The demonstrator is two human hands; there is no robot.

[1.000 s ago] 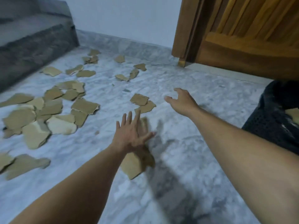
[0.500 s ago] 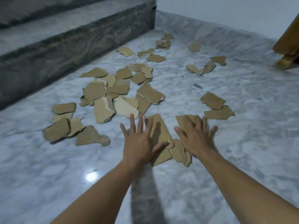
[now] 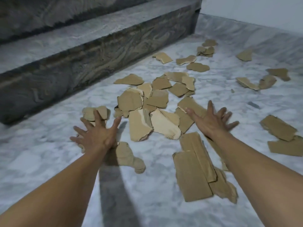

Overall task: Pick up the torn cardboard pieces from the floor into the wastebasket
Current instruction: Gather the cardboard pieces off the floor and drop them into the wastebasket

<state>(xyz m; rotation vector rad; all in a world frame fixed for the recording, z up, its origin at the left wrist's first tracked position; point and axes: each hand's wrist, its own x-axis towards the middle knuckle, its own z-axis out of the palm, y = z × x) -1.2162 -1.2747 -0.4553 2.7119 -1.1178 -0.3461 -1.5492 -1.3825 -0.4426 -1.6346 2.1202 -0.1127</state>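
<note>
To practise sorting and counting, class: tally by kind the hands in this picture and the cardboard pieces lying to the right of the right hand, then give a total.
Hands: 2 (left hand, right hand)
Cardboard pieces right of the right hand: 6
Total: 8

I am indoors, at the foot of a stair in what looks like a home. A white-and-grey veined marble floor fills most of the frame. A dark, swirl-patterned stone step runs diagonally across the upper left. A plain white wall with a marble skirting closes the upper right corner.
</note>
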